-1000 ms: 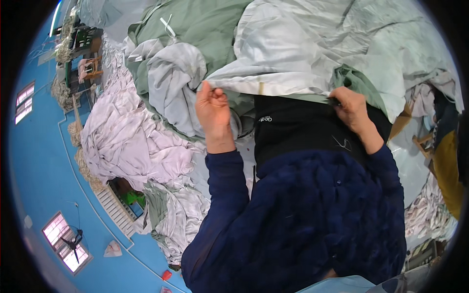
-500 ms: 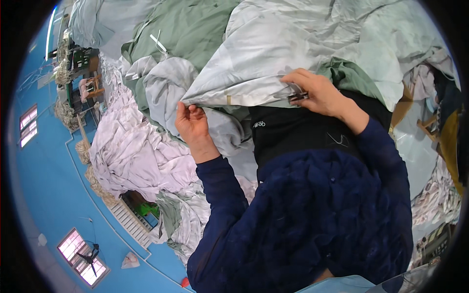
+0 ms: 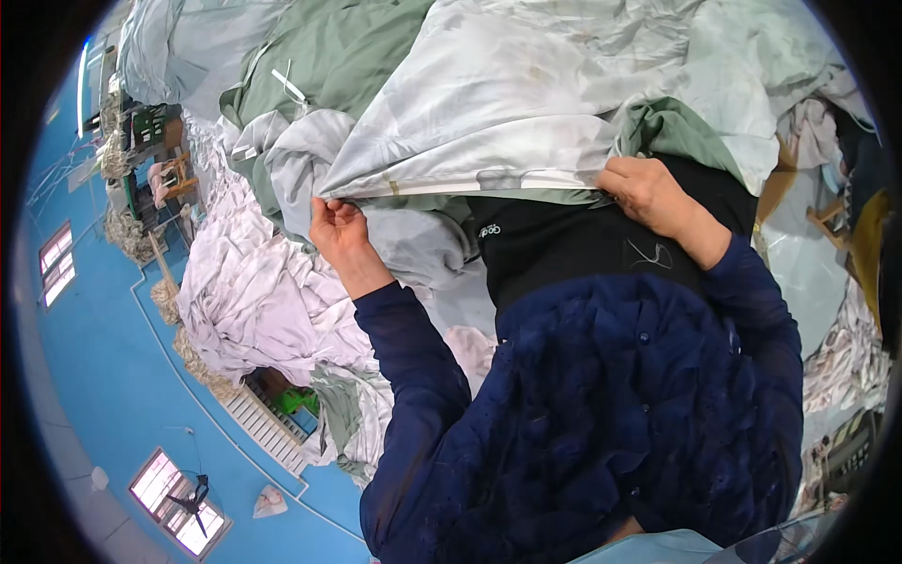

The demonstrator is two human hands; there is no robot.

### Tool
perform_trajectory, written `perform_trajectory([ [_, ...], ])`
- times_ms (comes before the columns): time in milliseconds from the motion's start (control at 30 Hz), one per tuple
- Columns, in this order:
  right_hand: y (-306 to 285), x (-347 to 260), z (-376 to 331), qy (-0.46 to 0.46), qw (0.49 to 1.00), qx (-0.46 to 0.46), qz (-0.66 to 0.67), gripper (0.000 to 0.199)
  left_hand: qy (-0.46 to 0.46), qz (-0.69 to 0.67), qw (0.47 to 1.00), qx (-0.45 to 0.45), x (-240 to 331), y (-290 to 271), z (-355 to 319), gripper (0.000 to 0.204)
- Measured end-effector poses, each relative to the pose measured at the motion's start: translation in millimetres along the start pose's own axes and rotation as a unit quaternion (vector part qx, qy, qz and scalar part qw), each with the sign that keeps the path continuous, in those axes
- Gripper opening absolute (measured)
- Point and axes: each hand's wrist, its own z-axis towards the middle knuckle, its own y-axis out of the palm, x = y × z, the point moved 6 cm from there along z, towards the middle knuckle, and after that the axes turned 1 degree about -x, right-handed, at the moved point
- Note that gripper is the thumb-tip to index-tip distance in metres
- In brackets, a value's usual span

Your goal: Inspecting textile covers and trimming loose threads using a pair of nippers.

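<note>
At the far left lies a blue floor (image 3: 103,376), and beside it a heap of crumpled white cloth (image 3: 254,291) with a white slatted crate (image 3: 268,428) at its lower edge.

Next comes the left hand (image 3: 340,235), at the end of a forearm in a dark blue sleeve (image 3: 404,376) that rises from the lower middle and bends at the elbow. The wrist is straight, the hand turned palm toward the camera. Its fingers are curled together and pinched on the hem of a large pale printed sheet (image 3: 526,103), right at the sheet's left corner.

The sheet spreads from that corner up and to the right across the upper middle of the view, its folded lower edge (image 3: 470,183) stretched nearly straight between the 2 hands. Behind it, at upper left, lies green cloth (image 3: 348,56). Under the stretched edge shows a black garment (image 3: 564,249) on the person's body, with the dark blue knitted top below it.

The right hand (image 3: 648,193) sits back-up at the other end of the edge, wrist bent a little inward, fingers closed down on the hem where a fold of green fabric (image 3: 672,127) meets the sheet. Its forearm runs down and right in the same blue sleeve.

At the far right, more pale cloth lies in piles (image 3: 846,348).
</note>
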Motion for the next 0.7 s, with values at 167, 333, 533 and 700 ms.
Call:
perform_trajectory([
  [167,1,4,-2,0.046,0.995,-0.030,0.086,0.035,-0.004,0.007,1.000,0.019,-6,-6,7,0.012],
  [333,1,8,1,0.092,0.994,-0.020,0.060,0.043,-0.020,0.008,1.000,0.017,-17,-26,20,0.012],
  [533,-7,1,-16,0.044,0.999,-0.013,-0.016,0.043,-0.034,0.005,0.999,0.024,-15,-50,35,0.016],
  [700,-31,-18,-46,0.040,0.994,0.086,-0.054,0.029,-0.026,0.001,0.998,0.052,-11,-42,18,0.011],
])
